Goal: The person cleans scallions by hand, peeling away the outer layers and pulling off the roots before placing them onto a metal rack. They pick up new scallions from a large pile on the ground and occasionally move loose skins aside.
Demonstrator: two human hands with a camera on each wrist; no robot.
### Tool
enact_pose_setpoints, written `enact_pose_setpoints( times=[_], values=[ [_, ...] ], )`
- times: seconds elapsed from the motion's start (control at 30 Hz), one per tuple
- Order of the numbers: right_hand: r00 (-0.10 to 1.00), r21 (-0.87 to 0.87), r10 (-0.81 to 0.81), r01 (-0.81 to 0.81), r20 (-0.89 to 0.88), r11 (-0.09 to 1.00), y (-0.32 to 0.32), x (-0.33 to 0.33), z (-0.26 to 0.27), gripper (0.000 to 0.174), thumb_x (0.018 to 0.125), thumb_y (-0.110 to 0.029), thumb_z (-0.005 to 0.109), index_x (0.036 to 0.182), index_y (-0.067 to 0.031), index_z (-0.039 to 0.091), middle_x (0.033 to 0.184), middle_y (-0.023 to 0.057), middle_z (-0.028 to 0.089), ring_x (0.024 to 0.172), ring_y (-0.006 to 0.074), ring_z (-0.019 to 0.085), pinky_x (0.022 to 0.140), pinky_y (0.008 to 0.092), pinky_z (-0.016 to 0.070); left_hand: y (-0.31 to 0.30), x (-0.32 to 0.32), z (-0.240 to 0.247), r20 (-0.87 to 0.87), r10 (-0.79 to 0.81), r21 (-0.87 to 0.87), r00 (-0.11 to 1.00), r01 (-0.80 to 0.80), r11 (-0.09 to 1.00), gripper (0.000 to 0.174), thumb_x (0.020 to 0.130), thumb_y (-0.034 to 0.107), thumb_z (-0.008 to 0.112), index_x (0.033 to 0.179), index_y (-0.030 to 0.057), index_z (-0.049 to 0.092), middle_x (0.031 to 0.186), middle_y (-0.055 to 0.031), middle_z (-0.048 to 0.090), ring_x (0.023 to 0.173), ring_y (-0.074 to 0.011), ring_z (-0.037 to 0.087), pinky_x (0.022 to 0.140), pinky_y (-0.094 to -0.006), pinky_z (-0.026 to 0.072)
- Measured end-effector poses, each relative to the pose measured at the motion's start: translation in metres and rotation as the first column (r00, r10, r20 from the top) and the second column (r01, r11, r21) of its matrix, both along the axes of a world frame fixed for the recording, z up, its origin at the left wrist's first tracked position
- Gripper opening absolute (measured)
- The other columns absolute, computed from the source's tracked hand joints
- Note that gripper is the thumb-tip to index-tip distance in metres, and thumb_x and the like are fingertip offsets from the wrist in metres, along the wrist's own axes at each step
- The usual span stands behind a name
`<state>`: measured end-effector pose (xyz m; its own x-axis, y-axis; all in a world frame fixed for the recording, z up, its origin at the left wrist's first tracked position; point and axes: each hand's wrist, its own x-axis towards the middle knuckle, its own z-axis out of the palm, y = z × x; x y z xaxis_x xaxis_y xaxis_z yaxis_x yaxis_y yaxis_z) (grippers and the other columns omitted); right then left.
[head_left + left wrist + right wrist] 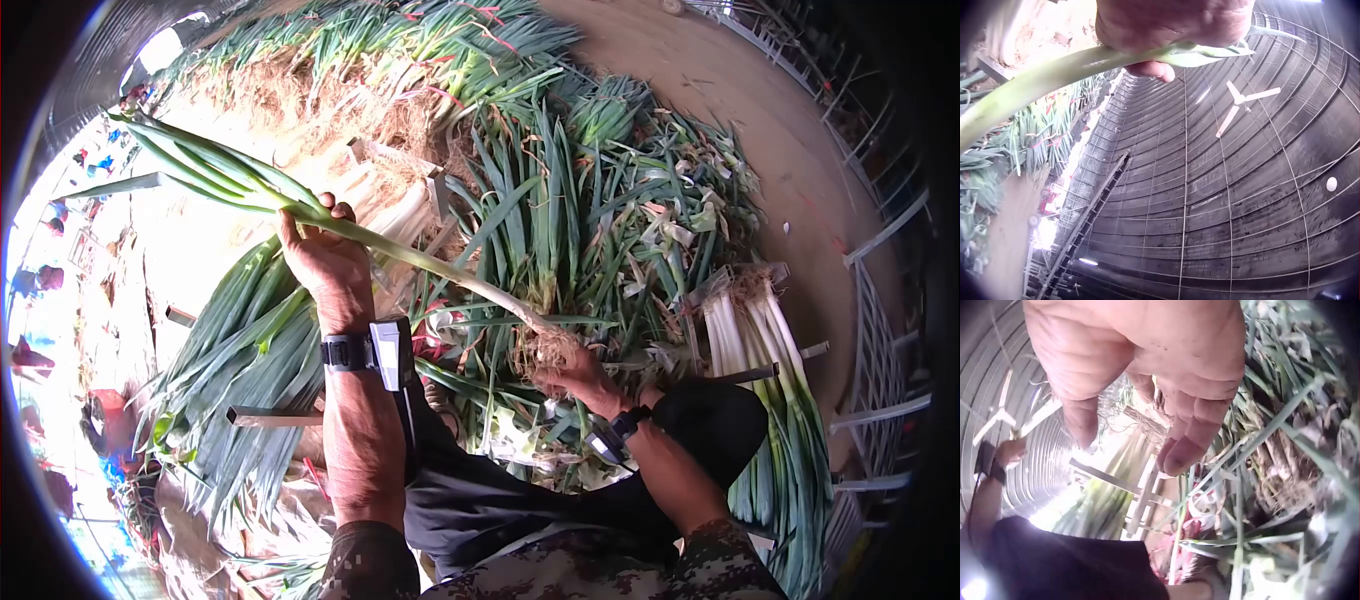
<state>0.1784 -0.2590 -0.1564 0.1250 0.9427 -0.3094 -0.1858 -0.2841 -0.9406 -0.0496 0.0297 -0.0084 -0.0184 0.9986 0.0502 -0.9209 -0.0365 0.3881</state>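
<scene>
My left hand (328,262) holds a long green onion (440,266) where its pale stalk turns to leaf. The leaves fan out to the upper left, and the stalk slopes down right to shaggy roots (548,348). In the left wrist view, the left hand (1175,25) wraps over the stalk (1041,81). My right hand (585,382) is right at the roots, partly overlapped by them. Seen from the right wrist, the right hand (1147,356) has its thumb apart from loosely bent fingers, with no stalk between them.
Green onion leaves and trimmings (650,230) heap up ahead. On the right, a bundle of cleaned green onions (775,350) lies on a wooden rack (815,350). More onions (235,360) lie at left, over wooden bars (275,416). Tied bunches (400,45) line the back.
</scene>
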Motion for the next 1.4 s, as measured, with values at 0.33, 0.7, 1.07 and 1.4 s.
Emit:
enact_pose_setpoints(
  times=[0.33,0.7,1.07,1.4],
  values=[
    [0.740,-0.044,0.274,-0.315,0.614,0.948,-0.022,0.023,-0.003,0.054,0.089,-0.011,0.070,0.138,-0.0009,0.050,0.104,0.0099,0.069,0.082,0.0155,0.066,0.073,0.0295,0.0556,-0.005,0.007,0.008,0.037,0.019,0.044,0.999,-0.021,0.999,0.035,0.105,0.032,0.041,0.122,0.0039,0.053,0.111,-0.0172,0.062,0.087,-0.0284,0.060,0.071,-0.0413,0.0526],
    [0.765,0.459,-0.316,0.031,0.561,0.888,0.044,0.020,0.120,0.022,0.087,-0.002,0.068,0.109,-0.0037,0.070,0.094,0.0095,0.074,0.082,0.0153,0.071,0.068,0.0286,0.0568,-0.039,0.059,0.022,0.182,-0.551,0.379,0.814,0.459,0.804,0.045,0.107,0.034,0.036,0.135,0.0023,0.050,0.131,-0.0177,0.056,0.107,-0.0288,0.057,0.088,-0.0433,0.0480],
    [0.601,0.515,-0.371,-0.079,0.708,0.854,0.064,-0.004,0.114,0.016,0.081,0.001,0.072,0.095,0.0009,0.065,0.082,0.0122,0.072,0.075,0.0174,0.071,0.065,0.0299,0.0561,-0.050,0.083,0.007,0.142,-0.544,0.231,0.827,0.507,0.830,0.041,0.103,0.034,0.050,0.130,0.0023,0.050,0.126,-0.0139,0.057,0.104,-0.0268,0.059,0.085,-0.0434,0.0521],
    [0.711,0.479,-0.353,0.026,0.608,0.877,0.058,-0.002,0.101,0.011,0.084,-0.003,0.068,0.094,-0.0014,0.063,0.075,0.0109,0.069,0.070,0.0187,0.070,0.059,0.0303,0.0545,-0.059,0.084,0.011,0.083,-0.468,0.145,0.880,0.454,0.879,0.038,0.102,0.035,0.051,0.127,0.0076,0.054,0.121,-0.0103,0.061,0.096,-0.0240,0.061,0.076,-0.0396,0.0530]
  ],
)
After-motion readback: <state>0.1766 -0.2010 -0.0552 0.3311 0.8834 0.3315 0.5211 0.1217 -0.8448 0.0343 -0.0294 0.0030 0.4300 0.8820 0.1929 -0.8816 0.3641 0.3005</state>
